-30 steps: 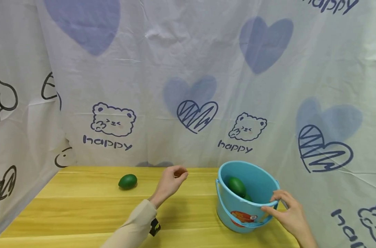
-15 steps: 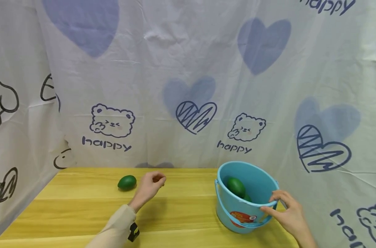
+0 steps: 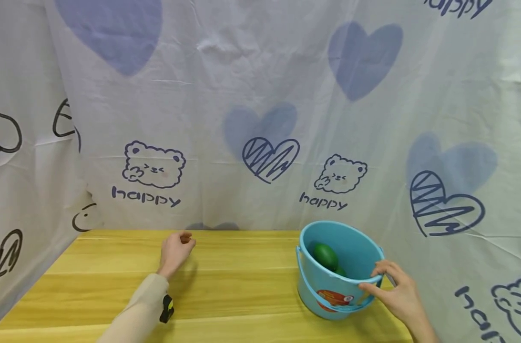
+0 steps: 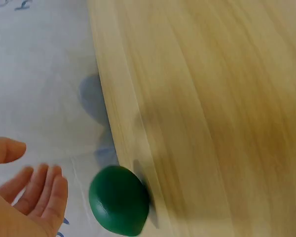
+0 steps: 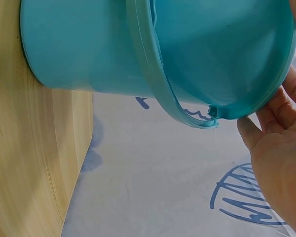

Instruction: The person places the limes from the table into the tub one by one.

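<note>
My left hand [image 3: 174,252] is over the left part of the table, its fingers loosely bent and holding nothing. A green oval fruit [image 4: 119,200] with a slightly pointed end lies beside those fingers in the left wrist view, apart from them. The head view does not show that fruit, as the hand covers its place. My right hand [image 3: 398,291] grips the rim of a light-blue bucket [image 3: 322,281] at its right side, thumb outside and fingers over the edge. Inside the bucket lies another green fruit [image 3: 326,257], with part of a further green fruit [image 3: 340,271] below it.
The bucket stands upright at the right of the wooden table [image 3: 234,286]. Its blue handle [image 5: 155,79] hangs down across the front. A pale cloth [image 3: 217,190] printed with hearts and bears hangs behind the table and along its sides.
My left hand has moved left from the middle of the table to the loose green fruit, covering it in the head view. The right hand stays on the bucket rim.
</note>
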